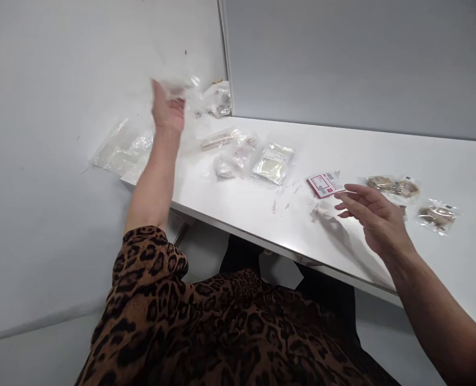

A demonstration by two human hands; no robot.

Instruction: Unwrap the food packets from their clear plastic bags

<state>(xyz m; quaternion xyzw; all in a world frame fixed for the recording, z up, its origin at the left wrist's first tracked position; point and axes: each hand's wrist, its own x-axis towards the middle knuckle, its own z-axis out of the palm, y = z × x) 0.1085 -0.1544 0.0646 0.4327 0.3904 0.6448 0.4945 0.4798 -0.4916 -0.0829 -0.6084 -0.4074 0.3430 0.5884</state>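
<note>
Clear plastic, crinkled and blurred, is up in the left hand [166, 110]: a thin transparent bag [177, 80] raised above the far left end of the white table [262, 214], close to the wall. Fingers are closed round its lower edge, and the bag spreads out above and to the right of them; its outline melts into the pale wall, so its long axis and which way its mouth faces are hard to make out. Over on the other side, the right hand [372, 217] hovers just above the tabletop, fingers loosely spread and curled, gripping nothing, fingertips pointing left towards a small red-and-white labelled packet [324, 184] lying flat just beyond them. Past that hand, two clear packets of brown pieces [394, 186] lie near the right. Mid-table sits a sealed pouch with pale contents [273, 163], and more clear bags [121, 153] overhang the table's left end. Leopard-print sleeve [149, 257] covers the upper left arm.
</note>
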